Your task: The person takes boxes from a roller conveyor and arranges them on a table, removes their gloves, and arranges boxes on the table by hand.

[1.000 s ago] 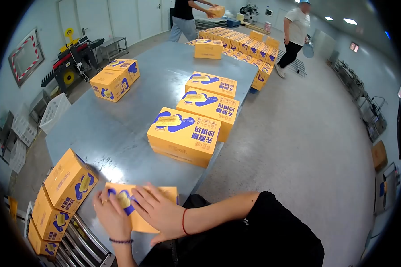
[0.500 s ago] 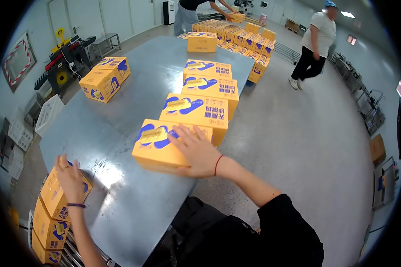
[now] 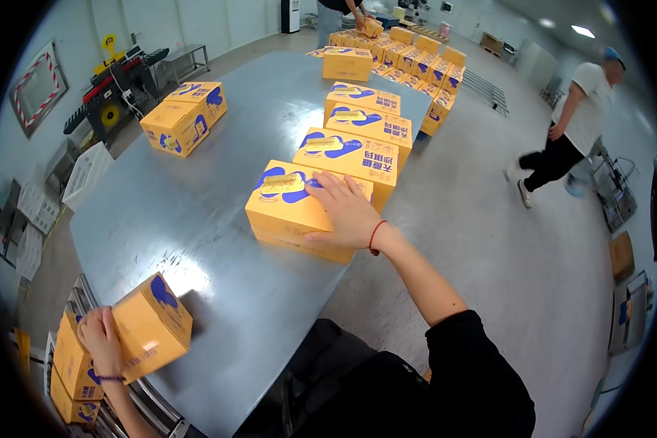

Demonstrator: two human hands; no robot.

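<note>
My left hand (image 3: 102, 339) is closed on the far-left side of a yellow-orange carton (image 3: 155, 325) with blue patches. That carton is tilted at the table's left edge, partly over the rollers, and some of my fingers are hidden. My right hand (image 3: 347, 212) lies spread on the nearest carton (image 3: 288, 208) of a row, fingers across its top and thumb against its near side. Behind this one, several matching cartons (image 3: 350, 150) run away from me along the right side of the grey metal table (image 3: 219, 204).
A roller conveyor (image 3: 153, 405) with more cartons (image 3: 73, 358) meets the table at lower left. Two cartons (image 3: 182, 117) stand at the far left, another (image 3: 347, 64) at the far end. Stacked cartons (image 3: 423, 69) are beyond, near a co-worker (image 3: 339, 18). Another person (image 3: 577, 109) walks at right.
My left hand has taken hold of a carton, which has moved right from the conveyor and turned. The view has shifted; my right hand stays on its carton. The person at right has walked further right.
</note>
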